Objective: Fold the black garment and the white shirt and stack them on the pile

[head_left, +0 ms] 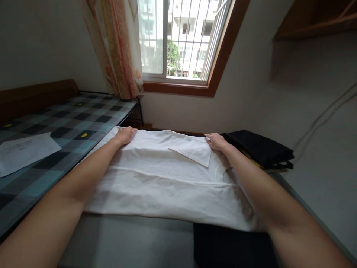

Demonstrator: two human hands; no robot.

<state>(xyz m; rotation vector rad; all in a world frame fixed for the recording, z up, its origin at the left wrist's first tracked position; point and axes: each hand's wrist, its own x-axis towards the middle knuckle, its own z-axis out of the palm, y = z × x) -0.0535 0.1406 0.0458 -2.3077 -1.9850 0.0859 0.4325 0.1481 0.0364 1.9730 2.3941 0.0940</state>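
Observation:
A white shirt (156, 186) lies spread across a grey surface, its far side folded over with one sleeve lying on top. My left hand (126, 136) rests on the far left corner of the shirt, palm down, fingers pointing right and close together; whether cloth is pinched under them is unclear. At the far right edge of the shirt, my right hand (216, 142) touches the cloth near the folded sleeve. Its thumb and fingers reach over the edge, and their grip is too small to make out.
The grey tabletop (134, 238) shows in front, with a black item (231, 245) partly under the shirt. Folded black cloth (259, 147) lies at the right by the wall. On the left are a checked mattress (97, 115) and papers (25, 150). A window (184, 41) is ahead.

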